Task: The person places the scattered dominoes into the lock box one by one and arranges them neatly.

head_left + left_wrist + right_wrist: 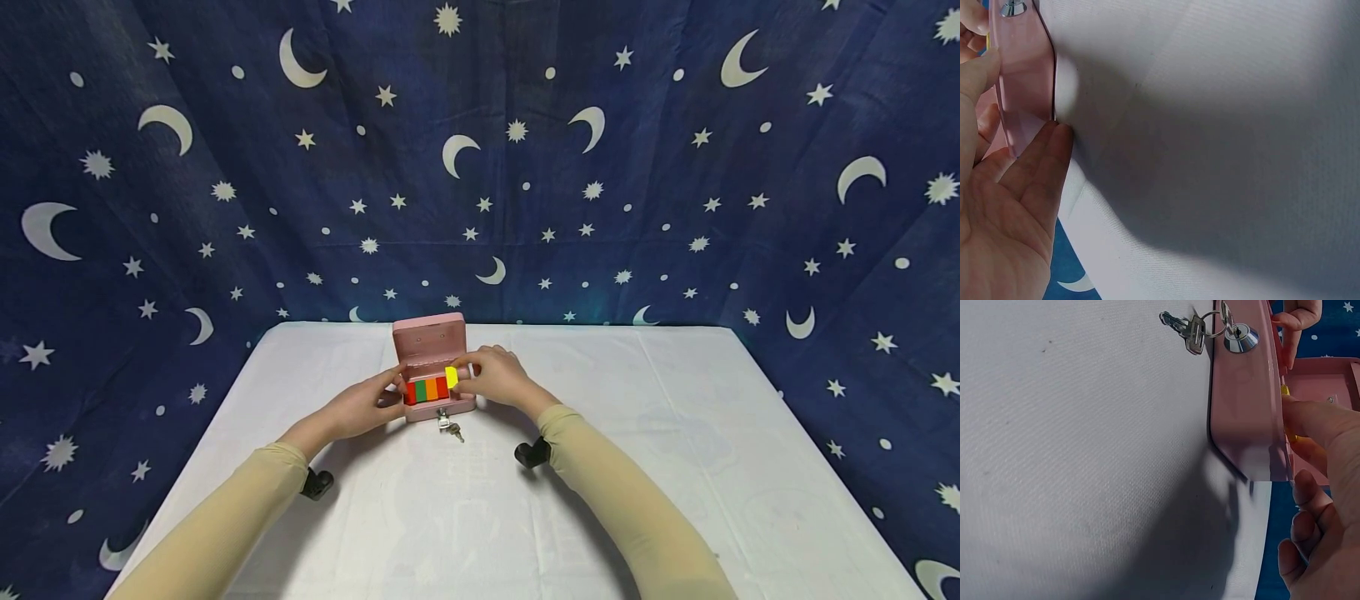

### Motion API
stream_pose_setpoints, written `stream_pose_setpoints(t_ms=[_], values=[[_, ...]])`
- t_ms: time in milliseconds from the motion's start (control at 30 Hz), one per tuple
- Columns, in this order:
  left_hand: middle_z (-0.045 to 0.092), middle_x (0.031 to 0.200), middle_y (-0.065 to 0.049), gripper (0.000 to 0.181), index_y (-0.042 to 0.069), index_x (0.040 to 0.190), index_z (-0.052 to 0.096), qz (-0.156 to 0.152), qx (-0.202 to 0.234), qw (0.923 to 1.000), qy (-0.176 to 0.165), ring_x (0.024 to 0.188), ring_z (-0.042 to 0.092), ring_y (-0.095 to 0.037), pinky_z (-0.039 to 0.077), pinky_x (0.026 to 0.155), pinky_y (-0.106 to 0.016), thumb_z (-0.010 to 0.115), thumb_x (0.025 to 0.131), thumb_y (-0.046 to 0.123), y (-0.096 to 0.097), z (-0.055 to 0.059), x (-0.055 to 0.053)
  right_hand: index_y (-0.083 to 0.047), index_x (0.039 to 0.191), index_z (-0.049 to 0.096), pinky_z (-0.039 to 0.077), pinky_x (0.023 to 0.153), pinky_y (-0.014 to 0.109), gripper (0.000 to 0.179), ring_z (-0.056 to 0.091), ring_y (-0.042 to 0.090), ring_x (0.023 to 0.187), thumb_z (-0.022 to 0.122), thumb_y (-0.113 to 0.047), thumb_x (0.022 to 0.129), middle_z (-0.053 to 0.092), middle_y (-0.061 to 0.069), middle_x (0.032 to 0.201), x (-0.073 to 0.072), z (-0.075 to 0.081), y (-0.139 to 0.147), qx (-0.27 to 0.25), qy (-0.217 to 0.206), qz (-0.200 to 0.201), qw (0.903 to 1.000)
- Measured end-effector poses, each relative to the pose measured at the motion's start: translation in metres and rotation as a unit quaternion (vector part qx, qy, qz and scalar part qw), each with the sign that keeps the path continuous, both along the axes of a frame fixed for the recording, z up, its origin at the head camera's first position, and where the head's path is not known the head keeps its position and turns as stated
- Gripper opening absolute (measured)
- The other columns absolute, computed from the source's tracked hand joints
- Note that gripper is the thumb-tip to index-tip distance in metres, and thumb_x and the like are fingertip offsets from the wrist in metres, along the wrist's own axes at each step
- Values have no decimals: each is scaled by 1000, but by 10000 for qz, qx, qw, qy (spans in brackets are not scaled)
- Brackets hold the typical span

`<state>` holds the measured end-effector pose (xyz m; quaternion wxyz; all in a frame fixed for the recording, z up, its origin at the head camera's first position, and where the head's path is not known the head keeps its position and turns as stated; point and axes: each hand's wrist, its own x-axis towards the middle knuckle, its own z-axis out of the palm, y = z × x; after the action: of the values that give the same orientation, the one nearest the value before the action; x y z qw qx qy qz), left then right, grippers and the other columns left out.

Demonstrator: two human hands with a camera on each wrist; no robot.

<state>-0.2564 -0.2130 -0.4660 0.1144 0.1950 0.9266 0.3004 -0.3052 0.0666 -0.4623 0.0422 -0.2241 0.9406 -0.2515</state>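
Note:
A pink cash box stands on the table with its lid raised. Inside lies a row of coloured blocks: red, green, orange and another red. My right hand pinches a yellow block between thumb and fingers at the row's right end. In the right wrist view this block shows only as a yellow sliver past the box rim. My left hand grips the box's left side, thumb over the rim and fingers against the outer wall.
Keys on a ring hang from the lock at the box front. A white cloth covers the table. Behind and at the sides hangs a dark blue curtain with moons and stars. Each wrist carries a black camera mount.

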Motion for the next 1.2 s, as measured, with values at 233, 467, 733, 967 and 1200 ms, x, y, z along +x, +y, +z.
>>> stream_pose_setpoints(t_ms=[233,467,733,967,1200], values=[[55,115,2,83,7,161,24,-40,34,10000,26,122,63,-23,45,108,-48,70,97,33,0,0,1,-29,125,73,40,83,36,43,50,18,94,80,-45,85,63,-5,100,-1,0,-4,219,-50,-36,9997],[55,117,2,83,7,161,24,-27,36,10000,-8,122,62,-24,45,108,-48,70,97,33,1,0,1,-30,123,74,41,87,38,40,52,18,97,80,-42,86,66,-5,105,-1,-1,-6,438,-54,-45,9990],[55,117,2,83,9,162,24,27,-23,10000,-24,123,62,-24,45,108,-48,70,97,34,1,0,0,-31,124,74,41,90,39,38,53,18,101,78,-41,87,67,-5,111,-3,-2,-9,688,-122,-128,9975],[55,119,1,85,10,162,23,102,-72,9999,-98,125,61,-26,44,108,-50,70,96,37,1,1,0,-29,125,74,42,90,40,39,54,19,100,79,-40,87,70,-5,113,-5,-3,-13,866,-108,-139,9961],[55,118,1,85,9,162,23,117,-49,9998,-150,125,61,-25,45,108,-49,70,96,36,2,3,1,-29,126,73,43,90,39,42,54,20,100,79,-40,86,71,-5,113,-4,-3,-15,998,-148,-213,9947]])
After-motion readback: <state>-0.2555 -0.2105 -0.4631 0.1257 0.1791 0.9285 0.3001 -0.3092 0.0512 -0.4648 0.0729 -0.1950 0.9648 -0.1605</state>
